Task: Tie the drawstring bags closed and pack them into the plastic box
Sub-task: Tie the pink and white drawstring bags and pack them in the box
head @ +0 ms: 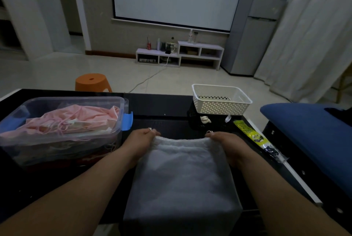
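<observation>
A white drawstring bag [181,175] lies flat on the black table [163,106] in front of me, its gathered mouth pointing away. My left hand [142,138] grips the mouth's left corner, and my right hand [223,140] grips the right corner. A bit of white cord shows at each hand. To the left stands the clear plastic box [62,133], holding a pink drawstring bag [76,119] on top of other bags.
A white perforated basket [221,100] stands at the table's far right with small black and white items in front of it. A yellow-green packet [253,135] lies along the right edge. A blue cushion [308,127] is on the right, an orange stool [92,82] beyond the table.
</observation>
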